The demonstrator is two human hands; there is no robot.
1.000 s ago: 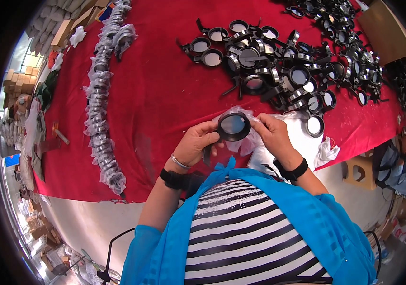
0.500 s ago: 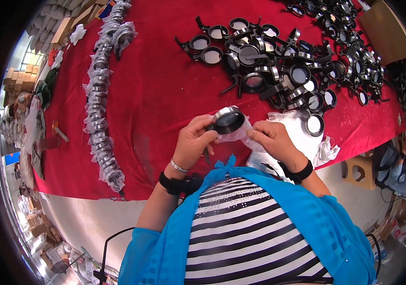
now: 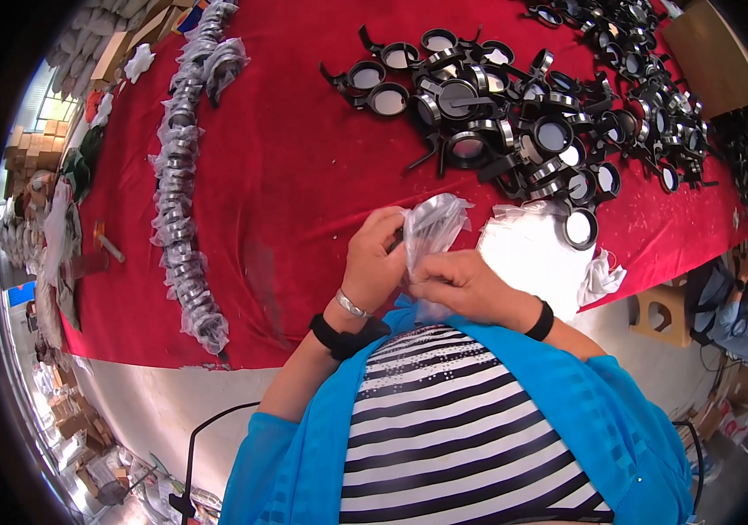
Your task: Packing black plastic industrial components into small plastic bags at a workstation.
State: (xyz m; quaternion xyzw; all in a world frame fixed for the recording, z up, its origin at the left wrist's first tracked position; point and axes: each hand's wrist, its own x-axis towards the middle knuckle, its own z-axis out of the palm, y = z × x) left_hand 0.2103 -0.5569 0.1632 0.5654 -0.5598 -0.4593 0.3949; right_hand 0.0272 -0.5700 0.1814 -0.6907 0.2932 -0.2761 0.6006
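Observation:
A round black piece with a silver rim, like a handled magnifier [image 3: 433,208], is inside a clear plastic bag [image 3: 422,234] in front of my chest. My left hand [image 3: 376,261] is closed around its left side, with the handle hidden. On the right, my right hand [image 3: 460,282] pinches the lower part of the bag, fingertips together. Just right of my hands lies a stack of clear plastic bags [image 3: 527,252] on the table, partly washed out by glare.
A large pile of unbagged magnifier-like pieces [image 3: 514,122] covers the red cloth [image 3: 291,149] at the far right. On the left, a long row of bagged ones [image 3: 180,192] runs front to back. A small hammer-like tool [image 3: 110,242] lies left; another person [image 3: 746,306] sits at right.
The bag now covers the round piece, which has tilted more upright. My right hand has moved left and down, drawing the bag along, close to my left hand.

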